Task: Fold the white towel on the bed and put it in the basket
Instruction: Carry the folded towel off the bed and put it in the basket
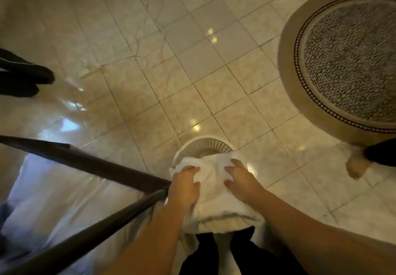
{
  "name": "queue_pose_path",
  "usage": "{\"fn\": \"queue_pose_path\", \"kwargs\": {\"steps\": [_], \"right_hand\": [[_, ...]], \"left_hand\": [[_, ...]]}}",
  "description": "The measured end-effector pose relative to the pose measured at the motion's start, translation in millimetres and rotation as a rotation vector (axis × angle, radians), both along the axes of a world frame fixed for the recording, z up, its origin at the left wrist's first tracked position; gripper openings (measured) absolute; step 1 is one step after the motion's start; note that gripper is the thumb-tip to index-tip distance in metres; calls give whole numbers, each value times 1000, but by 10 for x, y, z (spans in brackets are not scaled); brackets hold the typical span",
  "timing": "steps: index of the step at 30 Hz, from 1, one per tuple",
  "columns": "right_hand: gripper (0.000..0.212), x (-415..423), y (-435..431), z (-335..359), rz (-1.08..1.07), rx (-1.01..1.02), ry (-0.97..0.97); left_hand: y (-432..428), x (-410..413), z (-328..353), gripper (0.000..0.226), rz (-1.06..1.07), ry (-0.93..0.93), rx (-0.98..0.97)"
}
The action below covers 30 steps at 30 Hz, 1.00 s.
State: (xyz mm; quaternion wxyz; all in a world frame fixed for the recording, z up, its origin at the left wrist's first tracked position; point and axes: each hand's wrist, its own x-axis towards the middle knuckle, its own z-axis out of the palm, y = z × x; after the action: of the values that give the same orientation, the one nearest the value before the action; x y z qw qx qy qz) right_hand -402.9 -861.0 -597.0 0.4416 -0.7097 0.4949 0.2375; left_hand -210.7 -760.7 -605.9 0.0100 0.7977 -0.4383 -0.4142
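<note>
The folded white towel is held in both hands over the floor, just past the bed's corner. My left hand grips its left edge and my right hand grips its right side. Right beyond and partly under the towel stands a white plastic lattice basket on the tiles; the towel's far edge overlaps the basket's near rim. The basket's lower half is hidden by the towel.
The bed with its dark frame rails fills the lower left. A round patterned rug lies at the right. Another person's foot stands near the rug, and dark-clothed legs show at the left. A thin cord trails over the tiles.
</note>
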Motion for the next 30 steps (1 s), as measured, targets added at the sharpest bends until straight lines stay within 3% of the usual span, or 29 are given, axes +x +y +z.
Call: {"fn": "queue_pose_path", "kwargs": {"steps": [16,24,30], "right_hand": [[60,201,-12,-1870,4,74,6],[62,195,-56,-2274,36,77,30],[60,147,-143,-2229,76,45,127]], "left_hand": [[-174,216,-1706,50,17,-43,82],[-227,277,-2222,52,8,-8,167],[-322,218,-2215,54,-36,-52,300]]}}
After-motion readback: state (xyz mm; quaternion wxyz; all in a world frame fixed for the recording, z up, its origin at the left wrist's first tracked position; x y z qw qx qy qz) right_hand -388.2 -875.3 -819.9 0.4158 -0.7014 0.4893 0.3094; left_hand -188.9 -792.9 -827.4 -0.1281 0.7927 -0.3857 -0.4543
